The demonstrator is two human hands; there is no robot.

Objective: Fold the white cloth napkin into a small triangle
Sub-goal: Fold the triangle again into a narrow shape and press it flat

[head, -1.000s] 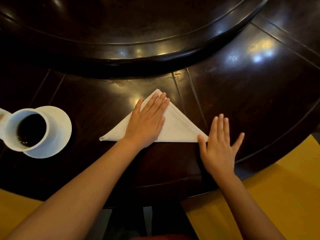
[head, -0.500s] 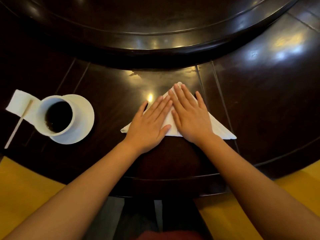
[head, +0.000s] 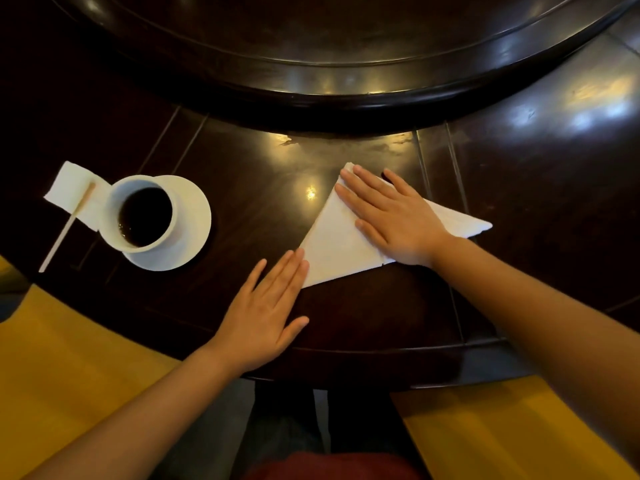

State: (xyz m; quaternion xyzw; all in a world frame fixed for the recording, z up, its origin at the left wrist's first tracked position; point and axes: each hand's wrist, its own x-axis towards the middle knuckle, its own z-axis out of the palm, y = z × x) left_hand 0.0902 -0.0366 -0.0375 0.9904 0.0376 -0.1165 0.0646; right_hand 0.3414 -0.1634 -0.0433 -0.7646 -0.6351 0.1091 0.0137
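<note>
The white cloth napkin [head: 337,242] lies folded into a triangle on the dark wooden table [head: 536,188], its apex pointing away from me. My right hand [head: 393,216] presses flat on the napkin's middle and right half, fingers spread toward the apex. My left hand [head: 266,311] rests flat on the table just off the napkin's left corner, its fingertips touching that corner's edge. Neither hand grips anything.
A white cup of dark coffee [head: 143,214] on a white saucer [head: 194,220] stands to the left, with a paper napkin [head: 67,188] and a wooden stirrer [head: 67,226] beside it. A raised round turntable [head: 346,71] fills the back. Yellow seats [head: 52,368] flank the table's near edge.
My left hand has slid off the napkin to its left corner and onto the table. My right hand stays pressed on the napkin. The view has shifted, and the napkin looks slightly rotated.
</note>
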